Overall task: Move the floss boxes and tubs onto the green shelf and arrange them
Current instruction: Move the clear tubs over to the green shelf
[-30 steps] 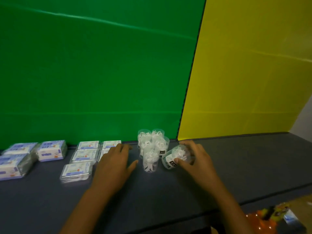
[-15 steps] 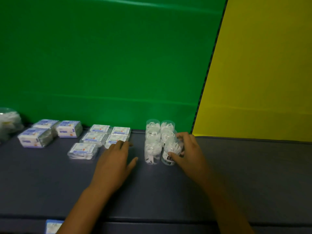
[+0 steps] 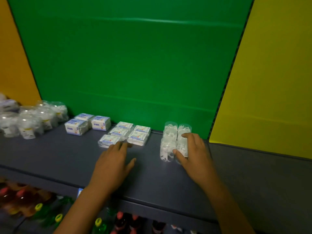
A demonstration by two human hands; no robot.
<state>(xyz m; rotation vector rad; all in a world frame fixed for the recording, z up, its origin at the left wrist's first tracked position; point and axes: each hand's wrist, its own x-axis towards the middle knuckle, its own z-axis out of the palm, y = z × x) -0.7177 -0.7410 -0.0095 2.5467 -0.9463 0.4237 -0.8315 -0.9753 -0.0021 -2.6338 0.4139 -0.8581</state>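
Several clear floss tubs stand in two tight rows on the dark shelf before the green back panel. My right hand grips the front right tub, thumb low on its near side, fingers over its top. My left hand lies flat on the shelf, fingers spread, its tips just short of the nearest flat floss box. Several flat floss boxes lie in a block left of the tubs. Three thicker floss boxes sit further left.
A group of larger clear tubs stands at the far left of the shelf. Orange panel at left, yellow panel at right. Below the shelf edge, bottles with red and yellow caps fill a lower level.
My right hand stood the tilted tub upright and pressed it into the front right of the tub group. The camera swung left and down, bringing the far-left tubs and lower bottles into view.
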